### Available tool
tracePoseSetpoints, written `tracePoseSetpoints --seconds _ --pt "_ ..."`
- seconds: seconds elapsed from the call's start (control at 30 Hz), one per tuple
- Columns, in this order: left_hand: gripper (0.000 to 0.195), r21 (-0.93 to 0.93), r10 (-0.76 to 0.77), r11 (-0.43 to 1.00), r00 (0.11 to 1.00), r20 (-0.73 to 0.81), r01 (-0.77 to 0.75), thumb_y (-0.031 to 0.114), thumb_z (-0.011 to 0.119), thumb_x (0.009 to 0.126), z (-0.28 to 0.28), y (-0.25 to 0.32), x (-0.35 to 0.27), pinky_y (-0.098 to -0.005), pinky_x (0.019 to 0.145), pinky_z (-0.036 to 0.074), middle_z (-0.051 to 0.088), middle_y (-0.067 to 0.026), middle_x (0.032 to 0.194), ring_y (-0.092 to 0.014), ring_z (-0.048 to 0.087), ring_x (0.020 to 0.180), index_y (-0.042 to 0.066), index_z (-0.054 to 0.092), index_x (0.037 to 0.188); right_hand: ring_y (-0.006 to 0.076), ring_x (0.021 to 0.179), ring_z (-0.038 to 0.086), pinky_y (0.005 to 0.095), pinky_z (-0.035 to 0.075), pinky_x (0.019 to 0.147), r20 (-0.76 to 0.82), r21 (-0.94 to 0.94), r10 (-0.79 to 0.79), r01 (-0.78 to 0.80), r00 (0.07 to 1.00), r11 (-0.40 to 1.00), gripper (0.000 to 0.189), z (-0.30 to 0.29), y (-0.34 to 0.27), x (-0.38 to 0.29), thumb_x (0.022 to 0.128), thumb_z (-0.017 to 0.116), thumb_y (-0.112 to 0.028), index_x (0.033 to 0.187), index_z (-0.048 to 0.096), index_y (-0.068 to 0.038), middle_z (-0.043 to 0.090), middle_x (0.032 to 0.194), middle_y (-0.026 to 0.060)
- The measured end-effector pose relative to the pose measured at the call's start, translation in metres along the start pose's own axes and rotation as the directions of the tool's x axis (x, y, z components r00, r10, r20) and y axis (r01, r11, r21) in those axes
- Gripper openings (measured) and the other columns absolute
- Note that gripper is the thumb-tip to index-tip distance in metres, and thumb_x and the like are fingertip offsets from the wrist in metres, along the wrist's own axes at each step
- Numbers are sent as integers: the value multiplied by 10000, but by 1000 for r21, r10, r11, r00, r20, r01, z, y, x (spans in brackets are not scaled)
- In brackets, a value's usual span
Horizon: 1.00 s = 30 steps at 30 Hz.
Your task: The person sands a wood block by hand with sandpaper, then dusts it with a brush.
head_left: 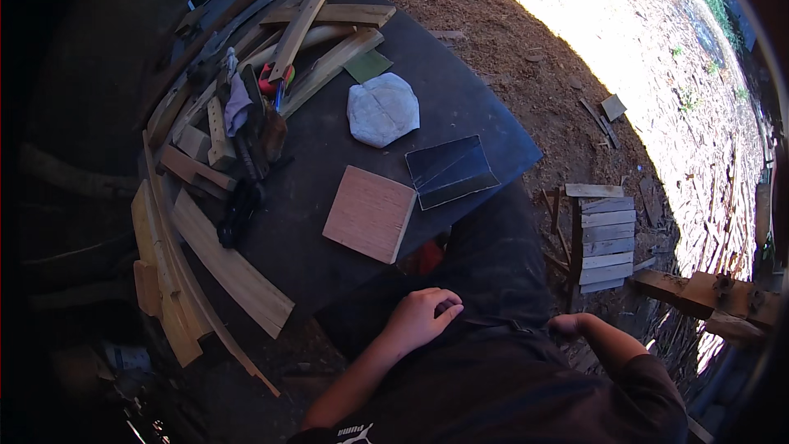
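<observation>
Above my lap, near the table's edge, my left hand (424, 319) hangs loosely curled, thumb apart from the fingers, with nothing seen in it. My right hand (563, 325) is by my right hip, its fingers hidden, perhaps in a pocket. Before me on the dark tabletop (296, 240) lies a square reddish wooden block (370, 213). Touching or close to its right corner is a dark, rough-edged sheet (453, 172), possibly sandpaper, with a crease across it. Farther back sits a whitish, many-sided flat piece (383, 110), partly over a green sheet (368, 66).
Wooden strips and offcuts (333, 65) crowd the table's left and far side. Among them are a red tape measure (269, 79), a purple cloth (237, 105) and a black-handled tool (239, 213). A slatted wooden piece (607, 243) stands at right, over chip-strewn ground (493, 43).
</observation>
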<state>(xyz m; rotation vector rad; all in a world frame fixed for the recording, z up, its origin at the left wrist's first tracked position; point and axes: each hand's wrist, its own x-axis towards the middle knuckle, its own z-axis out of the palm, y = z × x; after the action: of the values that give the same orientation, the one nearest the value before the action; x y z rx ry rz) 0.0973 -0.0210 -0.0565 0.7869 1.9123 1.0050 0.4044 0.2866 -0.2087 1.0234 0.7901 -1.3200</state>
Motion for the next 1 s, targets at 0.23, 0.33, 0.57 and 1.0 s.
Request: tracePoseSetpoints --seconds 0.23,0.33,0.57,1.0 --pt "185 24 -15 1000 1000 -9 15 202 716 918 -1 6 3 -309 701 544 740 -102 931 -213 721 837 43 739 1011 269 894 702 430 556 826 206 108 3 -26 979 994 392 2 -10 -20 981 477 -249 1272 557 1 693 1144 146" --pt "178 21 -28 999 1000 9 28 184 715 916 -1 10 6 -312 710 548 730 -100 901 -209 721 825 33 732 1007 283 935 709 462 560 861 151 64 3 -12 989 998 393 -6 -3 -6 973 489 -236 1287 537 -4 682 1180 160" --pt "159 9 -49 999 999 15 49 143 725 904 2 8 7 -291 695 538 729 -94 892 -186 718 813 19 735 1003 350 1060 683 545 531 948 186 131 19 -44 982 990 396 4 -7 -9 952 502 -245 1282 544 -29 665 1198 179" --pt "148 -50 -71 996 997 -7 71 130 733 891 8 0 10 -297 700 532 727 -103 879 -186 703 790 4 727 968 317 1139 664 458 477 1061 -44 856 -100 89 994 509 557 75 57 -1 1010 369 -421 1244 652 -3 679 1254 198"
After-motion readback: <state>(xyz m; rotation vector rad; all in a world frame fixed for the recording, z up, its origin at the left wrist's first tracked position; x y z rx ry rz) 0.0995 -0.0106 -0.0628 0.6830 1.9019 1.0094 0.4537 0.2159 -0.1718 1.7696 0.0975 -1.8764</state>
